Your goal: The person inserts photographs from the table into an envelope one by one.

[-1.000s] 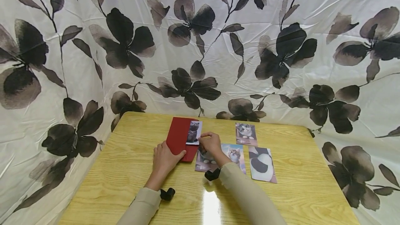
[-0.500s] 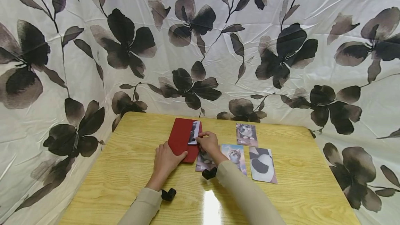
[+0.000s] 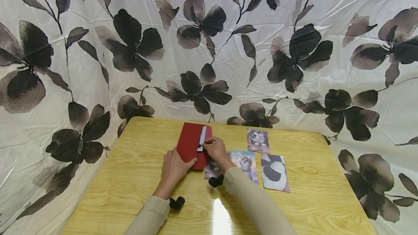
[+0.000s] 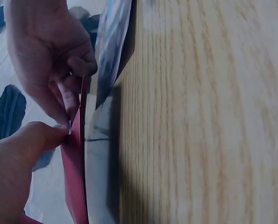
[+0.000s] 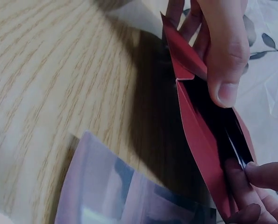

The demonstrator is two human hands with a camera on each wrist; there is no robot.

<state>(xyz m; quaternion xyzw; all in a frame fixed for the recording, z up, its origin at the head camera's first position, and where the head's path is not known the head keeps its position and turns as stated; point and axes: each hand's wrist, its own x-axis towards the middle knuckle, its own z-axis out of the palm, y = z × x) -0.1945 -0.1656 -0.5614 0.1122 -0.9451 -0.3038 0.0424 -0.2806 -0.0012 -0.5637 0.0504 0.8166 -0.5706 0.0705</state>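
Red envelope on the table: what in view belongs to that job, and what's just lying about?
In use: red envelope; pinched card at its opening; left hand; right hand.

Lying about, seemingly: blue-sky kitten card; black-and-white picture card; far cat card; partly hidden card.

A creased white sheet [image 3: 248, 61] printed with large black and brownish-grey flowers, stems and leaves rises like a wall behind a yellowish wood-grain table [image 3: 326, 184] and continues along both its sides. A bright white reflection [image 3: 221, 217] gleams on the glossy tabletop, low in the head view.
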